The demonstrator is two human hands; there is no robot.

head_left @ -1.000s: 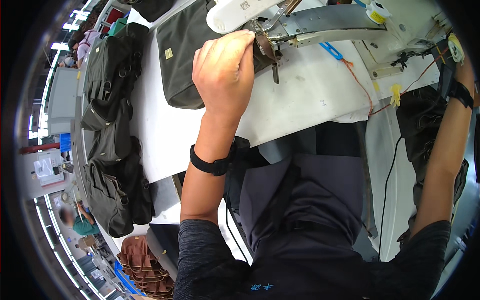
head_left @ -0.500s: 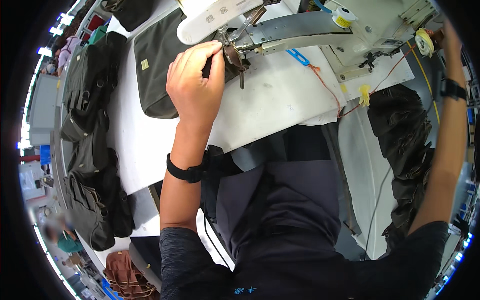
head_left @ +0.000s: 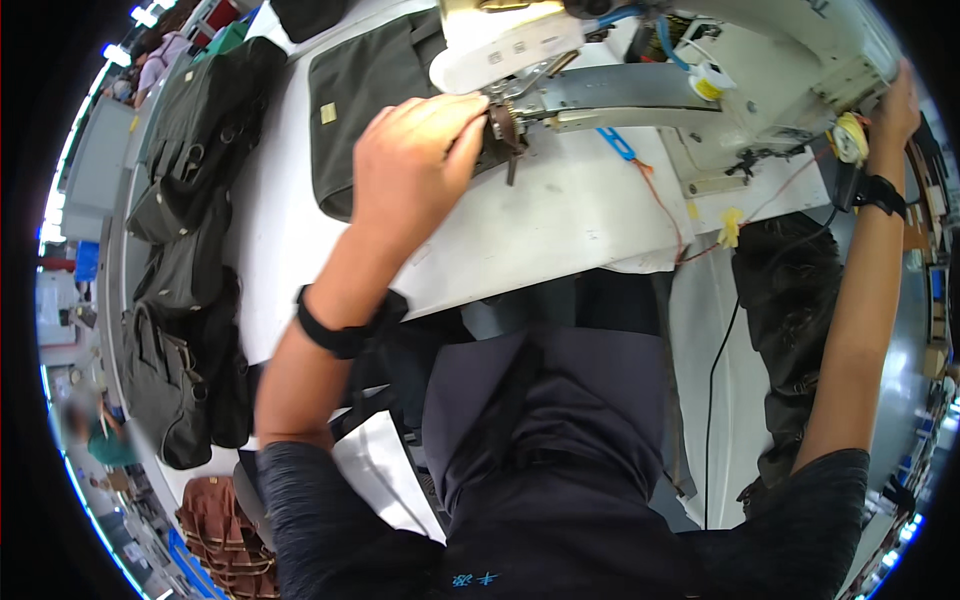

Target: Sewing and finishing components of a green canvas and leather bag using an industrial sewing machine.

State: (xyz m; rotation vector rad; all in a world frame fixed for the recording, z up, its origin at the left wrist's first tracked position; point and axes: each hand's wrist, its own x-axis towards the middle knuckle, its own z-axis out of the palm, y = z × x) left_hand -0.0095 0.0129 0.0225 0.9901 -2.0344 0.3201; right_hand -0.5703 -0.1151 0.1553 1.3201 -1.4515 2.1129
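My left hand (head_left: 415,155) is at the needle area of a sewing machine (head_left: 630,88), its fingers bent and thumb and fingertips drawn together. Whatever is pinched there is too small or hidden to name. Right beside the fingertips is a small brown curved part (head_left: 503,122) under the machine head. A dark olive fabric bag (head_left: 335,160) lies flat on the white table, partly behind my left hand and the machine head. My right hand (head_left: 897,110) is raised at the machine's right end; its fingers are mostly hidden there.
Dark bags (head_left: 185,210) are piled along the left, with brown bags (head_left: 225,530) below them. More dark bags (head_left: 785,300) hang on the right. Blue thread snips (head_left: 616,143) on an orange cord lie on the white table (head_left: 540,230). A thread spool (head_left: 850,138) sits near my right hand.
The view has shifted, so machine and bag appear farther right. My left hand stays by the needle area. My right hand, blurred before, now shows clearly at the machine's right end.
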